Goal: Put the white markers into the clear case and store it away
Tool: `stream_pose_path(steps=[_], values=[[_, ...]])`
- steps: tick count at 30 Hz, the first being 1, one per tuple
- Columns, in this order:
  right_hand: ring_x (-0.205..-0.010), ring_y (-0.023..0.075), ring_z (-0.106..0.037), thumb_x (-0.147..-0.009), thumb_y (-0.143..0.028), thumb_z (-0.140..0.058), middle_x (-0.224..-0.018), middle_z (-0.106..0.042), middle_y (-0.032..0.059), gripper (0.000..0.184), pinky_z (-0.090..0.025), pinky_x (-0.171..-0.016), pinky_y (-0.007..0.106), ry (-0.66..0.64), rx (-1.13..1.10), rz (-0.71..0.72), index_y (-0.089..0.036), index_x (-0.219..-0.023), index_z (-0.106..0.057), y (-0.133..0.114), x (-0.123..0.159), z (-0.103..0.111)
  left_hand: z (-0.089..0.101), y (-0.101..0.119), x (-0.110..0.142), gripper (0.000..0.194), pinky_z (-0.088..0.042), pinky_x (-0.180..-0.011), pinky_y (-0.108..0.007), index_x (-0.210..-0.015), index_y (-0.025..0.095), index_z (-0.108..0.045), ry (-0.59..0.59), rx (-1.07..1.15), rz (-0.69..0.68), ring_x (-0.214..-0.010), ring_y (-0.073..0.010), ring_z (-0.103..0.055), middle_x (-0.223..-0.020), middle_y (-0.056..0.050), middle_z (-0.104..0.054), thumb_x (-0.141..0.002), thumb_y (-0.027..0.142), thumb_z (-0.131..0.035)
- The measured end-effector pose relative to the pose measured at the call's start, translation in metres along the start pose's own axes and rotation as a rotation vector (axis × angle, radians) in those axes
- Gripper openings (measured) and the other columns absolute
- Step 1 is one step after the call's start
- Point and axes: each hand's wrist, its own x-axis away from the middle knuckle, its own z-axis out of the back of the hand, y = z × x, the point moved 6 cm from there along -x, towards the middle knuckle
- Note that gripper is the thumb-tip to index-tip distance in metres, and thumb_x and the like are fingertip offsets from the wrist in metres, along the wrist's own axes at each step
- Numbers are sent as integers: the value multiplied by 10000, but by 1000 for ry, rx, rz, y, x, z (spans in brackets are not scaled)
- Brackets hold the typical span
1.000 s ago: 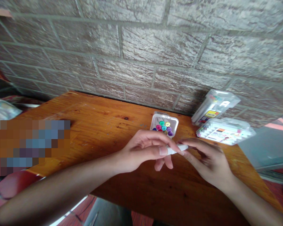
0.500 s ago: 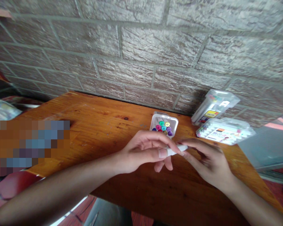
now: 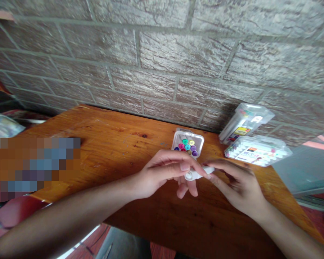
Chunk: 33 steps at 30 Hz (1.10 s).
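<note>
A short white marker [image 3: 196, 175] is held between my two hands above the table, its round end facing left. My left hand [image 3: 164, 169] has the thumb and index finger closed around its body, while the other fingers curl below. At the opposite end, the thumb and fingertips of my right hand [image 3: 240, 183] pinch the tip. Just behind my left hand stands a small clear case [image 3: 201, 138], open at the top, with coloured round marker ends [image 3: 187, 146] in green, yellow, pink and purple. My left fingers hide its front.
On the right of the wooden table [image 3: 118, 144], a tall clear plastic box [image 3: 243, 122] stands by the brick wall [image 3: 162, 50]. A flatter clear marker case [image 3: 259, 151] lies in front of it. A blurred-out patch [image 3: 40, 165] covers something at the left.
My left thumb has shifted slightly up along the marker, and the marker's round left end now shows. My right hand has stayed nearly still.
</note>
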Motion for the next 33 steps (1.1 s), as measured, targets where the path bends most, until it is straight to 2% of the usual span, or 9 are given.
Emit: stream_pose_path(steps=[8, 14, 21, 25, 29, 33], values=[[-881, 190, -788, -955, -201, -754, -1029, -812, 65, 209, -618, -806, 267, 16, -8, -18, -215, -1162, -724, 0, -1, 0, -1, 2, 2, 312, -521, -574, -237, -1201, 152, -751, -53, -64, 1, -609, -128, -639, -895, -122, -780, -973, 360, -703], [-869, 189, -787, -955, -202, -751, -1017, -809, 72, 196, -613, -790, 261, 12, 15, 9, -197, -1149, -726, -1, -1, 0, -3, 5, 1, 253, -497, -561, -205, -1093, 139, -759, 4, -142, 1, -551, -91, -622, -815, -80, -767, -942, 343, -759], [-874, 181, -791, -954, -182, -745, -1029, -812, 74, 199, -607, -798, 235, -4, 28, 22, -194, -1152, -729, -2, -1, -1, 3, 3, -1, 255, -523, -564, -212, -1003, 142, -774, 79, -125, 0, -587, -120, -662, -724, -51, -739, -956, 390, -734], [-888, 173, -792, -956, -177, -742, -1037, -813, 56, 217, -605, -812, 227, 3, 24, 24, -213, -1168, -725, -2, -1, 0, 3, 1, 0, 270, -535, -559, -219, -1003, 133, -793, 65, -56, 24, -636, -149, -706, -749, -70, -744, -972, 386, -704], [-892, 164, -789, -954, -185, -748, -1035, -812, 46, 214, -602, -821, 220, 4, 2, 13, -220, -1163, -725, -2, -1, 0, 1, 1, 1, 281, -535, -556, -233, -1053, 144, -799, 28, -7, 53, -626, -154, -699, -794, -97, -766, -978, 392, -691], [-865, 163, -784, -947, -204, -765, -1013, -814, 45, 200, -604, -810, 226, 23, -33, -26, -215, -1144, -735, 0, -1, 1, -2, 2, 1, 295, -530, -549, -229, -1177, 186, -781, -1, -5, 57, -566, -116, -657, -876, -100, -780, -993, 393, -678]])
